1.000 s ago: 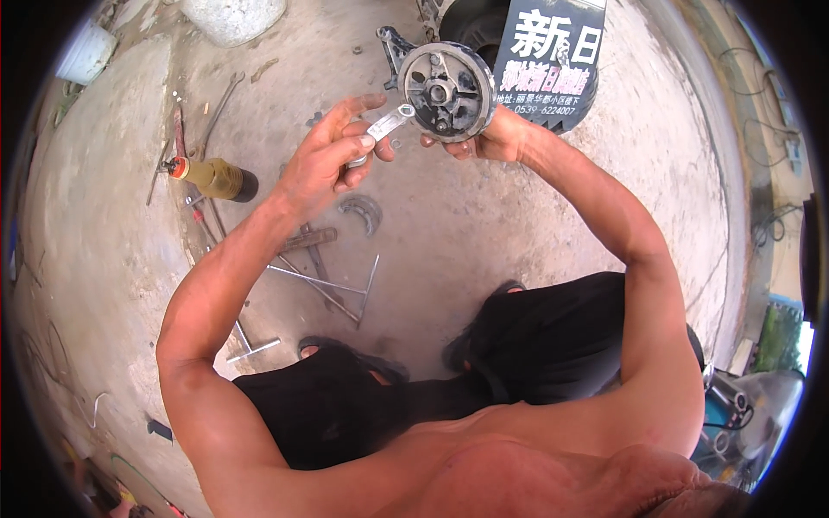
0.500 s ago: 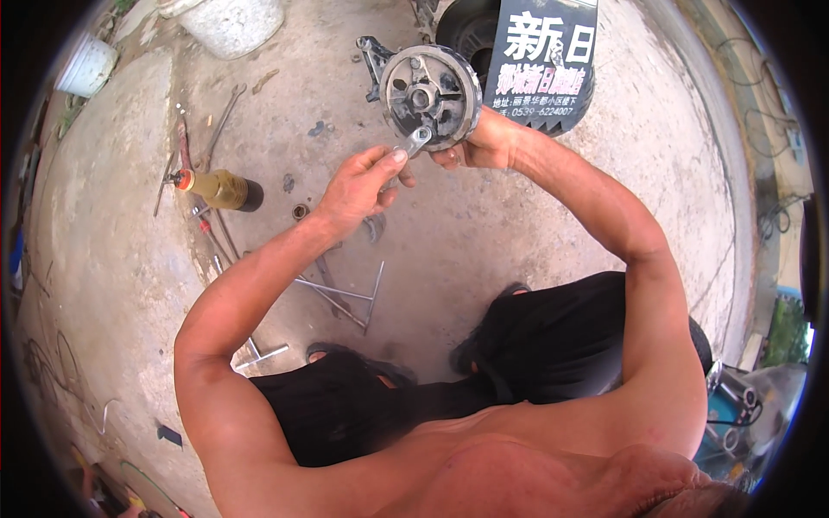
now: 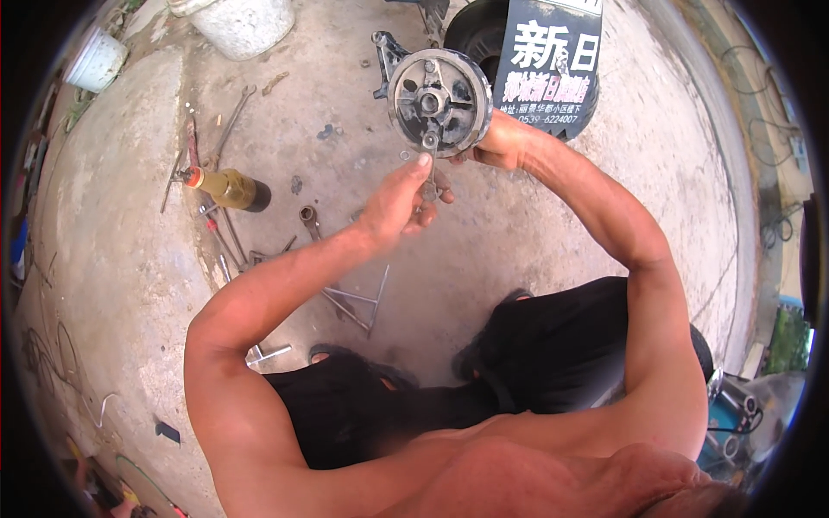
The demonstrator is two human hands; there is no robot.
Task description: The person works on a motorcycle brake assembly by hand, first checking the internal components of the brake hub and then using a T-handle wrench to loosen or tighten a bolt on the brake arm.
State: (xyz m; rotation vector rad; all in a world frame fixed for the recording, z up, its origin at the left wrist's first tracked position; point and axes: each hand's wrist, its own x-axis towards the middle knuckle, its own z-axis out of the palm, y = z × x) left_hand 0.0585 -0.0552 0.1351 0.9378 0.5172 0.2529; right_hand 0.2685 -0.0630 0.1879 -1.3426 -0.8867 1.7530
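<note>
Ahead of me is a round metal brake drum [image 3: 414, 112] with spokes, a central hub and grimy dark patches. My right hand [image 3: 503, 142] is closed on its lower right edge, with the fingers partly hidden behind it. My left hand [image 3: 399, 197] pinches a small wrench [image 3: 430, 177] just below the drum. The wrench's ring end overlaps the drum's lower rim; whether it sits on a nut I cannot tell. A black bracket [image 3: 387, 62] sticks out at the drum's upper left.
Behind the drum stand a tyre [image 3: 471, 34] and a black mudflap [image 3: 544, 69]. On the concrete at left lie an amber bottle [image 3: 226, 188], a socket wrench [image 3: 309, 219] and a T-shaped bar tool [image 3: 367, 300]. A white bucket [image 3: 246, 30] stands farther back.
My left hand has shifted right and slightly down, and the wrench has swung from slanting to nearly upright. The drum sits a little farther right and lower in view.
</note>
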